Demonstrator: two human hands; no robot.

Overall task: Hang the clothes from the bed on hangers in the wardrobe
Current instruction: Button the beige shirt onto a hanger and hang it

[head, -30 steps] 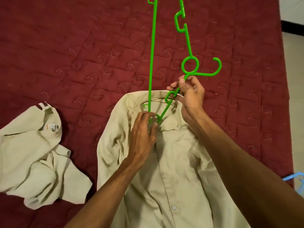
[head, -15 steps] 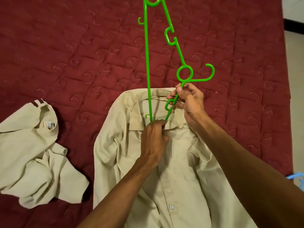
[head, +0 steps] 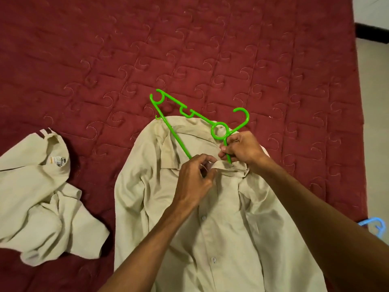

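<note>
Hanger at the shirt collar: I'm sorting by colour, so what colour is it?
The hanger is plain bright green; head view.

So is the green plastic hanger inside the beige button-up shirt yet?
Partly in. One end of the green plastic hanger goes under the collar of the beige button-up shirt; the other end and hook lie outside.

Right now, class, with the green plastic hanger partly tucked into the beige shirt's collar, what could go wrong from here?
1. The beige buttoned shirt looks fastened down its front, so forcing through the collar the outside end of the green plastic hanger may strain the fabric.
2. The notch on the hanger's upper arm could snag the collar edge.
3. The left hand only pinches the collar while the right hand grips the hanger, so the fabric may slip free.
</note>
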